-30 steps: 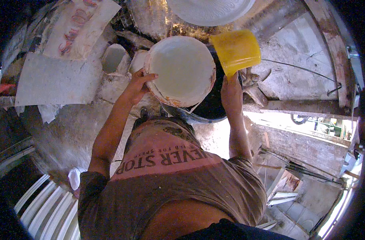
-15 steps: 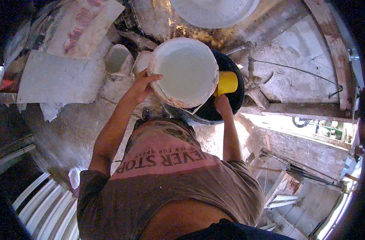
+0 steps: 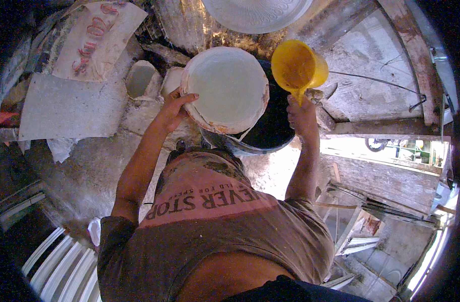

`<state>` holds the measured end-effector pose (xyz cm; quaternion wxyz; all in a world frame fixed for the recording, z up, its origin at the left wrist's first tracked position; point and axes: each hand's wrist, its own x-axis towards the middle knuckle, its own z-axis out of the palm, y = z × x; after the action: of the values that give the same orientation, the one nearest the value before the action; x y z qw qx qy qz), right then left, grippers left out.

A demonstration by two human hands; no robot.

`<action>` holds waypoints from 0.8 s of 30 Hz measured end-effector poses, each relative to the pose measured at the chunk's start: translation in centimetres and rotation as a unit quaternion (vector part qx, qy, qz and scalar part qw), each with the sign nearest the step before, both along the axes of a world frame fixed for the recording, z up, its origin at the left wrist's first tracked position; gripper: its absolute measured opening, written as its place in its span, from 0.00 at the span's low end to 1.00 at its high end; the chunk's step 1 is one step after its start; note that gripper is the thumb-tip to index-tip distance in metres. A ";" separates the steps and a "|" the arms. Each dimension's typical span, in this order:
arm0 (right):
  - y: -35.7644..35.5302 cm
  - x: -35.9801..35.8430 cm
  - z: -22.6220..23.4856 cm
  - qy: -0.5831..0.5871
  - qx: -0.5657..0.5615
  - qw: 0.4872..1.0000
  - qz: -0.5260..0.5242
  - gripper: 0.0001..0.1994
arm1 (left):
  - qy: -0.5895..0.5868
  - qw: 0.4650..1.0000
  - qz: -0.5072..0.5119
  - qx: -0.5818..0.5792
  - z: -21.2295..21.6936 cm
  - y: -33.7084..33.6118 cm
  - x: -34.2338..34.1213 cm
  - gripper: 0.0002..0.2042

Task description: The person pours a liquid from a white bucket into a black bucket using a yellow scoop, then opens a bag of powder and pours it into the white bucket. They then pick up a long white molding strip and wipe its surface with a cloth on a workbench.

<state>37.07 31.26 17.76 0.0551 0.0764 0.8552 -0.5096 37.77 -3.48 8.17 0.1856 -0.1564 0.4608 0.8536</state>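
Note:
My left hand (image 3: 175, 111) grips the rim of a white bucket (image 3: 226, 90), its thumb over the edge. Pale, cloudy liquid fills the inside of this bucket. It sits over the left part of a large black tub (image 3: 272, 128), hiding much of the tub's mouth. The tub's inside looks dark; its contents cannot be made out. In my right hand (image 3: 303, 118) is the handle of a yellow dipper (image 3: 300, 65), raised above the tub's right rim with its mouth toward me. The inside of the dipper looks wet and stained.
A round white moulded piece (image 3: 257, 15) lies beyond the bucket. To the left are a cut-open white container (image 3: 142, 80) and a pale flat sheet (image 3: 71, 108). Right of the tub stands a wooden frame (image 3: 386, 127); white ribbed strips (image 3: 58, 267) lie at lower left.
My right hand has lifted the yellow dipper out of the black tub, up and to the right, turning its mouth into sight. My left hand still holds the bucket, slightly farther left in view.

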 end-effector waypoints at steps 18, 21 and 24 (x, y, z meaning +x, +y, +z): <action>-3.7 1.0 1.1 0.083 0.142 0.981 0.099 0.13 | -0.006 1.000 -0.006 -0.005 -0.1 0.1 0.0 0.24; -4.6 1.7 1.3 0.112 0.137 0.979 0.098 0.13 | -0.010 1.000 -0.009 -0.005 -0.1 0.1 0.0 0.24; -4.1 1.5 0.9 0.119 0.155 0.977 0.090 0.12 | -0.011 1.000 -0.007 -0.003 0.3 0.1 0.0 0.24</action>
<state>38.57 27.18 18.61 -0.0143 -0.0547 0.9275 -0.3696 37.80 -3.39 8.48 0.1961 -0.1627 0.4625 0.8492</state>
